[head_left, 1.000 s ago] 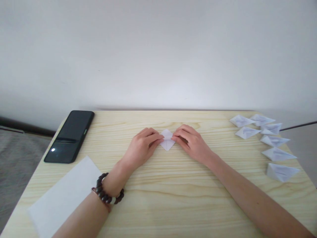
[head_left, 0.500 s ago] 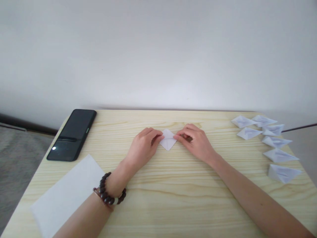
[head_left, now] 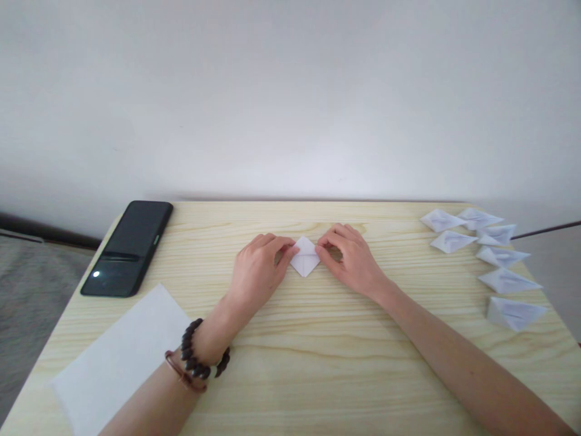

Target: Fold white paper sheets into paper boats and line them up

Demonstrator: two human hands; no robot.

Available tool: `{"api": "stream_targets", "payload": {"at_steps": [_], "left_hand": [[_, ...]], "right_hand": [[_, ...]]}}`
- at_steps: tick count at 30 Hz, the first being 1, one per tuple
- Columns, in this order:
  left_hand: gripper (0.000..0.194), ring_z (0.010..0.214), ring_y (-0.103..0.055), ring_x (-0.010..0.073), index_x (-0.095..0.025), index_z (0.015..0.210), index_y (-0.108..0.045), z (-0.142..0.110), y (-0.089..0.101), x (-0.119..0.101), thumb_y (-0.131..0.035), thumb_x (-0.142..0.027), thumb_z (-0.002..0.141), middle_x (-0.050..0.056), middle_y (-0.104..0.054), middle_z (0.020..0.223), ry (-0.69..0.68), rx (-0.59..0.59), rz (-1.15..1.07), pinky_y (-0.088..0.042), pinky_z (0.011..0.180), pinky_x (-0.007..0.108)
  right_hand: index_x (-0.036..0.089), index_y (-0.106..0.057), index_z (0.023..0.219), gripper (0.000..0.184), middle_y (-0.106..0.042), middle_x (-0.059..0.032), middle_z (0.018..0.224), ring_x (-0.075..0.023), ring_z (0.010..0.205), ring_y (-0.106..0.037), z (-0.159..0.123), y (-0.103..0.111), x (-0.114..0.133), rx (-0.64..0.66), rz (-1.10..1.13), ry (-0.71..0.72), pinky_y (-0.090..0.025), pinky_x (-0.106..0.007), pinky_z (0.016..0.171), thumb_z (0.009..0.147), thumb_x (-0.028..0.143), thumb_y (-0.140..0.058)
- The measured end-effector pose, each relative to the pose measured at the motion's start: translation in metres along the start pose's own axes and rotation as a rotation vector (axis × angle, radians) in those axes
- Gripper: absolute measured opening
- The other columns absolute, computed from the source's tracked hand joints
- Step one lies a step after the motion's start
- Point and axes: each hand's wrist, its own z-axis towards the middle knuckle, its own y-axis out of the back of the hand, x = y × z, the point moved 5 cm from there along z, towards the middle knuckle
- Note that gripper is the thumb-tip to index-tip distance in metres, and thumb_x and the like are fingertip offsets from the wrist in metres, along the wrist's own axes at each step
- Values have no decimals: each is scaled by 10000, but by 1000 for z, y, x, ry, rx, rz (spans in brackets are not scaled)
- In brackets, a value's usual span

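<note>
A small white folded paper (head_left: 305, 260), diamond-shaped with a crease across its middle, lies between my hands near the centre of the table. My left hand (head_left: 263, 263) pinches its left corner between thumb and forefinger. At the opposite corner, my right hand (head_left: 347, 254) pinches the paper the same way. Dark beaded bracelets (head_left: 195, 354) circle my left wrist. The undersides of the paper and the tips of some fingers are hidden.
On the right of the wooden table (head_left: 340, 363) sit several folded paper boats (head_left: 508, 281). A black phone (head_left: 131, 248) lies at the far left, with white paper sheets (head_left: 122, 357) in front, partly under my left forearm. A white wall (head_left: 290, 109) rises behind.
The view has shifted slightly. Both hands still hold the paper's side corners; my right hand sits a little closer in, and the crease across the paper shows more clearly.
</note>
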Motion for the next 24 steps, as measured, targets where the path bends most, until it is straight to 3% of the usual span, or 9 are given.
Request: {"api": "stream_targets", "payload": {"at_steps": [12,24], "left_hand": [[168,837,-588,213,-236,891,-707,-3,1,-6,-572,-335,892,25,-718,815,-18,-100,121,-448,620,296],[151,901,-555,208,-237,885,-697,-4,1,-8,-572,-322,893,13,-699,872,12,-100,164,-432,608,274]], "right_hand": [[196,-538,790,115,-573,-76,864,-226,831,-511,0,-3,-1,59,-71,4,-415,-376,742,886,206,-475],[187,-532,827,79,-567,-70,893,-222,853,-515,0,-5,-3,47,-82,-44,-405,-360,758,884,233,-502]]}}
